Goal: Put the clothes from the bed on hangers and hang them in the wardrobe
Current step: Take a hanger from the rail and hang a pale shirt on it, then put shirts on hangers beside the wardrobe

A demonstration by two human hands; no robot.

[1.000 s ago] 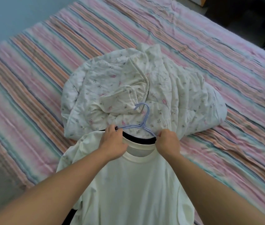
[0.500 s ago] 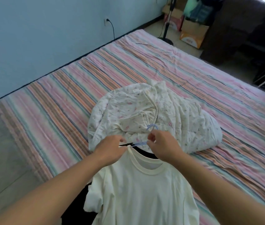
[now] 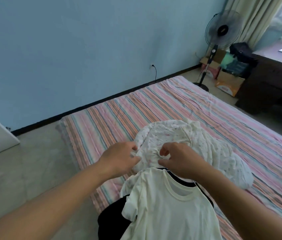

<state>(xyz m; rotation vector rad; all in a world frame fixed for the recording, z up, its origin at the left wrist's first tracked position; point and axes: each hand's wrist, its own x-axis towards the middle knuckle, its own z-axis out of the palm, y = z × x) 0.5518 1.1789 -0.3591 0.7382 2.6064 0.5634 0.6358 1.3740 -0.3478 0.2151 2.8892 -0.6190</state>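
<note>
The left forearm is stretched forward from the lower left, and the left hand [image 3: 119, 157] is held above the near left part of the bed [image 3: 102, 122], at the left edge of the floral garment [image 3: 197, 144]. Its grip is partly closed: the fingers are curled and the fingertips are pressed into the garment's hem, though motion blur keeps it from being told whether cloth is actually pinched. To the left of the bed a wide strip of bare floor [image 3: 33, 161] is seen, bounded by the blue wall [image 3: 84, 49].

The cream T-shirt [image 3: 168, 205] is laid at the near edge of the bed, over a black garment [image 3: 112, 220] that overhangs that edge; its collar is just beside the floral garment.

The right forearm is brought in from the lower right across the T-shirt's shoulder. The right hand [image 3: 181, 159] is held over the near edge of the floral garment, its grip half closed, thumb and forefinger curled toward each other at a fold of cloth; a firm hold cannot be told. Beyond, open striped bed is left on the right, and a standing fan [image 3: 223, 30] and cardboard boxes [image 3: 228, 82] are seen past the far corner.
</note>
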